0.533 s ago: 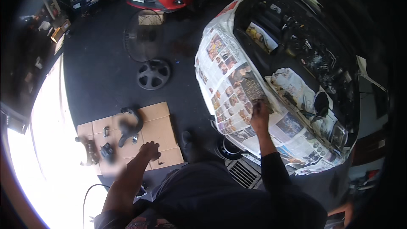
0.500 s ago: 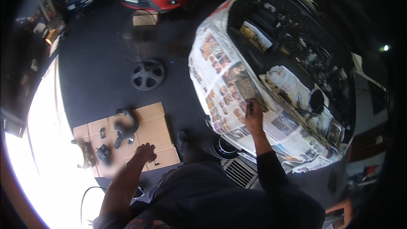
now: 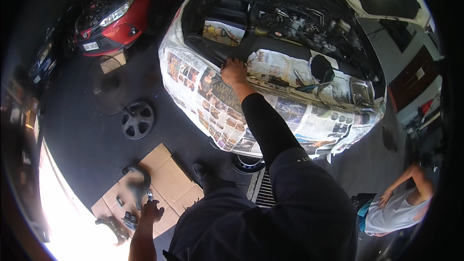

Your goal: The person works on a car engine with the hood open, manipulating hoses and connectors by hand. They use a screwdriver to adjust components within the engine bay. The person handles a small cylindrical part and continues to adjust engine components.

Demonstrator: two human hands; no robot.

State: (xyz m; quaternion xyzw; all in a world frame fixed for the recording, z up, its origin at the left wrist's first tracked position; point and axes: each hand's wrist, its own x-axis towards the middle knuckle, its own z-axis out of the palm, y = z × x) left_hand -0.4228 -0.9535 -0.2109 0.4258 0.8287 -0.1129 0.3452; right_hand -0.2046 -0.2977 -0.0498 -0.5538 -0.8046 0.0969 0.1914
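My right hand [image 3: 234, 71] rests palm down on the front edge of the engine bay of a car. Its fingers lie over the edge and nothing shows in them. Newspaper [image 3: 208, 111] covers the car's front. Low on the left, my left hand [image 3: 152, 211] hovers over a flat cardboard sheet [image 3: 162, 164], its thumb apart from the fingers. Just past the fingertips, a small shiny metal part [image 3: 150, 195] appears to lie beside a curved black hose [image 3: 143, 179]. A dark part [image 3: 129, 220] sits nearer the sheet's left edge.
Tools and a black cloth-like thing [image 3: 321, 67] lie on newspaper in the engine bay. A wheel cover [image 3: 137, 120] and a see-through fan [image 3: 104, 84] stand left, below a red car [image 3: 116, 31]. Another person [image 3: 394, 212] is at right. A floor grate [image 3: 263, 188] lies by my legs.
My right hand has moved from the newspaper on the front up to the engine bay's edge. The left hand has come closer to the shiny part. The view has turned, bringing the person at right into sight.
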